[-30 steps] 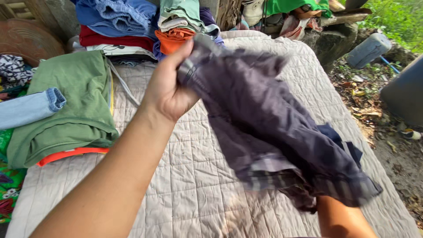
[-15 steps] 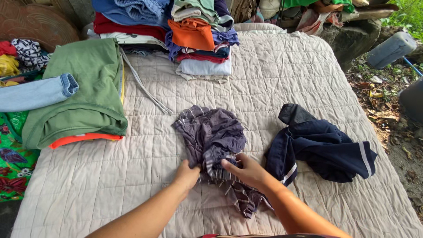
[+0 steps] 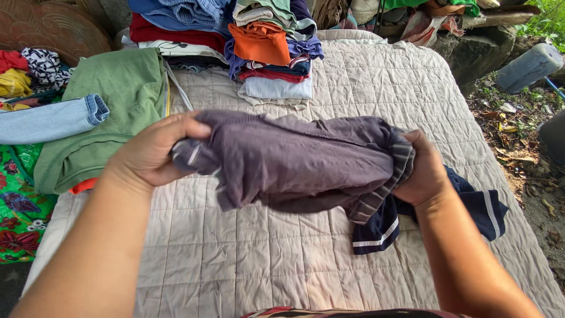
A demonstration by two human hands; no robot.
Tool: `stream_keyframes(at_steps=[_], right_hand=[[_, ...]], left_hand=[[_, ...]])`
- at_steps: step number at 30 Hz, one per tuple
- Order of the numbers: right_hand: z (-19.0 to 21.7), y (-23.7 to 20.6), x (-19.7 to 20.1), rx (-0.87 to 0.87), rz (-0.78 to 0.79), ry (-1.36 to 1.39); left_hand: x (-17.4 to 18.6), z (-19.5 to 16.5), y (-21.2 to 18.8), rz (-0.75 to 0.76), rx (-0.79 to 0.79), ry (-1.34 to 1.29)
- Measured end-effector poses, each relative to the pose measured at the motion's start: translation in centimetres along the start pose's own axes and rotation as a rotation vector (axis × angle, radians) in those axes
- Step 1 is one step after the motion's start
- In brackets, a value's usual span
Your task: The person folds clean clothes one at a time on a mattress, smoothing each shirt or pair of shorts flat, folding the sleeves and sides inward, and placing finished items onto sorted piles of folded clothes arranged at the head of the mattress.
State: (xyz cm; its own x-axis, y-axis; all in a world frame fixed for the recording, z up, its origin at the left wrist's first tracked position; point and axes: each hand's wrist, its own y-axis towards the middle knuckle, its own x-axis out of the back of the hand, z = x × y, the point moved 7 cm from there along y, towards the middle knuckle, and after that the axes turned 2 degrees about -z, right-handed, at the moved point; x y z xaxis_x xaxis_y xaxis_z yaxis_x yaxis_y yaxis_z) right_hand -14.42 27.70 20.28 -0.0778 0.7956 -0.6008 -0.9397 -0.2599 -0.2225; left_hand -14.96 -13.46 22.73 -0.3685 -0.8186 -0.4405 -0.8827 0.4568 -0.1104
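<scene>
Quilt first: a big beige quilted mat point(image 3: 329, 259) fills the middle of the view, stitched in squares, running from the near edge right up to the clothes at the far end. Next in size, the green garment point(image 3: 112, 112) lies folded flat on the mat's left side, with a light blue denim leg point(image 3: 50, 121) lying across its left edge. At the far end sits a stack of folded clothes point(image 3: 273, 65), an orange piece on top, white at the bottom.

Now the action, front and centre: a grey-purple garment point(image 3: 294, 162) is held up above the mat, stretched sideways between 2 hands. It's bunched and creased, a striped ribbed band showing at its right end. Under that end, a dark navy garment with white stripes point(image 3: 471, 206) lies crumpled on the mat.

Left hand point(image 3: 147, 156) is closed, thumb over the top, gripping the garment's left end. Right hand point(image 3: 421, 171) is closed too, fingers wrapped round the striped band, gripping the right end.
</scene>
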Motion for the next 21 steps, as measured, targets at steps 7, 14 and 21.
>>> stream_keyframes(at_steps=[7, 14, 21], right_hand=[[-8.2, 1.1, 7.3, -0.374, -0.592, -0.361], [-14.4, 2.3, 9.9, 0.007, -0.558, -0.668], [-9.1, 5.4, 10.0, 0.163, -0.436, -0.731]], left_hand=[[8.2, 17.8, -1.1, 0.146, 1.014, 1.327], [7.8, 25.2, 5.2, -0.341, 0.579, 1.284], [5.7, 21.5, 5.7, -0.641, 0.273, 0.460]])
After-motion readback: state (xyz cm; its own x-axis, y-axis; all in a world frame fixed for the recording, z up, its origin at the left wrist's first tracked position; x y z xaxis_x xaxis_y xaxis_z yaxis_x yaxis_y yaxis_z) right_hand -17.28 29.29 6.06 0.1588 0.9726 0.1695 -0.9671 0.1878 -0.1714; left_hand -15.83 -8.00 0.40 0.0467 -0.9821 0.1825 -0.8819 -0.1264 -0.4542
